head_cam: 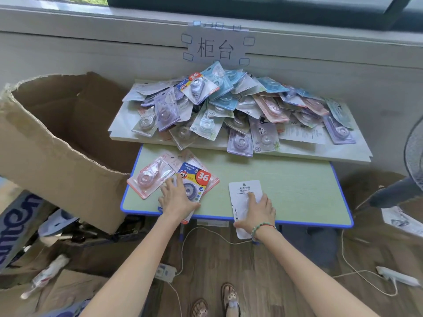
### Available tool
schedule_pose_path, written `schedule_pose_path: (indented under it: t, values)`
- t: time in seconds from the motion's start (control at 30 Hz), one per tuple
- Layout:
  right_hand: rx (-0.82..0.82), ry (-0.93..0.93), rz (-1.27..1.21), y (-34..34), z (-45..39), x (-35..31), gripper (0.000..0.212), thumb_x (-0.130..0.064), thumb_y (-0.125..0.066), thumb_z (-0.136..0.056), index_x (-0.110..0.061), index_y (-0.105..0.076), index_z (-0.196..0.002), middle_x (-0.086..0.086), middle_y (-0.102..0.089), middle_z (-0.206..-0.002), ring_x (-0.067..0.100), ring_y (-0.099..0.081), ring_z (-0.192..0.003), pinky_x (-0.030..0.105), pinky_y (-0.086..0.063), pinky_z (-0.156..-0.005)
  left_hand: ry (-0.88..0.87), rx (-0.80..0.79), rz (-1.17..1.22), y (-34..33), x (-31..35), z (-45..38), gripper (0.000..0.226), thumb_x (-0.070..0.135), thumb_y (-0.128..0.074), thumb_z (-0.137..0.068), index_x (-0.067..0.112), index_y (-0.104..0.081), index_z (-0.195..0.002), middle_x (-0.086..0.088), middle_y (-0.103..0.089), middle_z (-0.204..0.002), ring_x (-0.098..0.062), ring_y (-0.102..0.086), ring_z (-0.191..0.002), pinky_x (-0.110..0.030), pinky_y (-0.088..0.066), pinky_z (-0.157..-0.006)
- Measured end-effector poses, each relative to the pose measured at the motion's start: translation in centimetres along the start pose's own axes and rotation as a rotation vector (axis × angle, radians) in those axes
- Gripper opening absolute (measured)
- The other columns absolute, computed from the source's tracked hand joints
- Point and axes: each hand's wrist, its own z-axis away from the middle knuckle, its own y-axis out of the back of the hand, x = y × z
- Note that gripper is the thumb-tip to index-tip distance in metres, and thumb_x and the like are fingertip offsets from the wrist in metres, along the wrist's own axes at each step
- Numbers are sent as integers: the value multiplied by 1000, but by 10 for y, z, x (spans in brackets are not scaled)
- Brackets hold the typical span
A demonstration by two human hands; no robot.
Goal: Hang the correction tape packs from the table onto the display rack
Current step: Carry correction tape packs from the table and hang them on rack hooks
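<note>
Now both hands lie spread flat, left hand [177, 197] on the blue pack [193, 179], right hand [257, 211] on the white pack [245, 191]

A torn cardboard box [57, 138] stands left of the table; power strips [165, 272] lie on the wooden floor [263, 271].

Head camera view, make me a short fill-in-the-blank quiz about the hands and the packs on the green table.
1. The left hand rests on a blue and yellow correction tape pack marked with the number ____.
2. The right hand presses on a flat ____ correction tape pack.
3. The light green table has a ____ edge.
4. Left of the table stands a torn ____ box.

Missing words: 36; white; blue; cardboard
</note>
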Motion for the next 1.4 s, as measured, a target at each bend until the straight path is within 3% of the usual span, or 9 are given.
schedule_pose_path:
  t: [0.1,0.17,0.27,0.37,0.43,0.57,0.8,1.03,1.4]
  values:
    - [-20,-42,-41,-2,-2,-7,110,-54,-77,-67,-23,-11,-149,21,-6,-151,34,-6,-143,43,-16,-116,5,11,19,0,-1,3,108,42,-79,-73,18,-9,-151,-13,-18,-148,-34,-23,-136,-48,-32,-105]
    - [-13,-58,-25,-3,-3,-10,110,-61,-76,-64,-22,-15,-147,21,-10,-150,35,-13,-140,43,-21,-114,18,20,41,0,-1,5,109,41,-80,-72,18,-9,-151,-13,-19,-147,-34,-24,-136,-49,-33,-105]
    - [45,-32,9,-6,-1,-12,104,-53,-79,-65,-25,-19,-145,12,-12,-150,34,-24,-132,41,-29,-109,36,51,79,-2,1,11,111,42,-81,-71,15,-8,-151,-14,-20,-145,-35,-25,-135,-50,-34,-104]
    - [108,9,6,-11,3,-10,111,-44,-80,-68,-24,-6,-148,6,-3,-153,34,-23,-132,41,-30,-106,68,83,112,-2,5,16,116,43,-82,-69,11,-6,-150,-14,-18,-145,-35,-23,-136,-52,-35,-103]
    - [111,25,-8,-13,7,-4,119,-39,-81,-69,-22,4,-150,11,-1,-153,33,-21,-136,40,-28,-108,91,105,132,1,8,18,119,43,-83,-68,9,-4,-150,-15,-15,-146,-35,-21,-136,-53,-34,-104]
    - [141,-1,-109,-2,14,22,122,-40,-78,-71,-11,11,-149,14,-16,-149,29,-23,-138,35,-24,-112,65,170,179,8,28,22,106,41,-85,-66,10,-18,-142,-14,-20,-140,-34,-25,-132,-53,-37,-100]
    - [446,-69,-389,95,22,83,129,-40,-83,-66,-5,9,-150,17,-13,-152,33,-21,-139,40,-19,-114,-115,202,293,15,116,40,118,47,-82,-66,13,-7,-150,-20,-35,-138,-38,-35,-130,-51,-34,-102]
    - [662,-239,-504,161,73,157,128,-45,-80,-69,-5,11,-149,19,-7,-152,38,-21,-136,42,-23,-111,-411,213,454,15,222,77,122,45,-84,-66,8,-5,-152,-21,-33,-138,-37,-33,-131,-50,-36,-106]
    - [972,-795,-560,153,228,274,130,-51,-80,-65,-3,5,-150,13,-22,-142,33,-36,-127,39,-41,-95,-893,-90,478,-29,334,203,117,48,-82,-66,12,-11,-152,-18,-38,-131,-35,-39,-125,-46,-39,-101]
